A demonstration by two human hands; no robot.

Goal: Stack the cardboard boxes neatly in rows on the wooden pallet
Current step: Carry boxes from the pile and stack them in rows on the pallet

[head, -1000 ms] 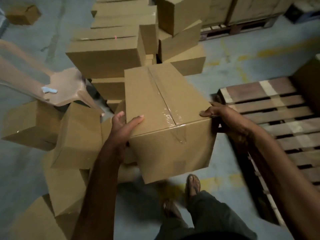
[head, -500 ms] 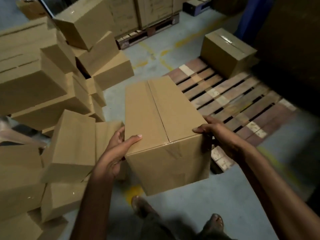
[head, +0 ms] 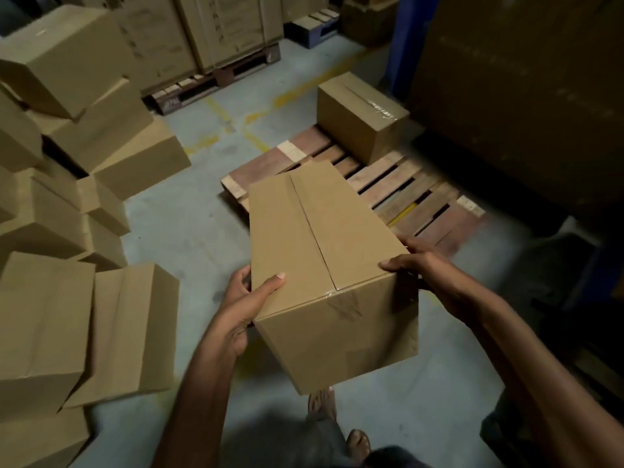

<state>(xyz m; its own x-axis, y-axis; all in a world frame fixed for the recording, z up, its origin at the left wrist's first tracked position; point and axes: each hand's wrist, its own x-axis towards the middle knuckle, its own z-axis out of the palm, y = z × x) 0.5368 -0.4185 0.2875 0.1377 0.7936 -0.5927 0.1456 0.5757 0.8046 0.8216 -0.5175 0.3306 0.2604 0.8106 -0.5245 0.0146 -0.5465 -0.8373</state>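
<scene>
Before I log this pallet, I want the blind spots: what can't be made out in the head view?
Underside and far end of the carried box: hidden by its own body.
Fingertips of the right hand: behind that box's side.
Near edge of the wooden pallet: behind the carried box; right end blurred and dim.
The loose boxes at left: cut by the frame edge.
Print on the far cartons: too small and dim.

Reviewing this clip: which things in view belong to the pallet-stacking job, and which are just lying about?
Job in hand:
- carried box, held by left hand and right hand
- wooden pallet
- box already on the pallet
- loose boxes piled at left

Lying about:
- stacked cartons at the back
- blue post
- yellow floor marks
</scene>
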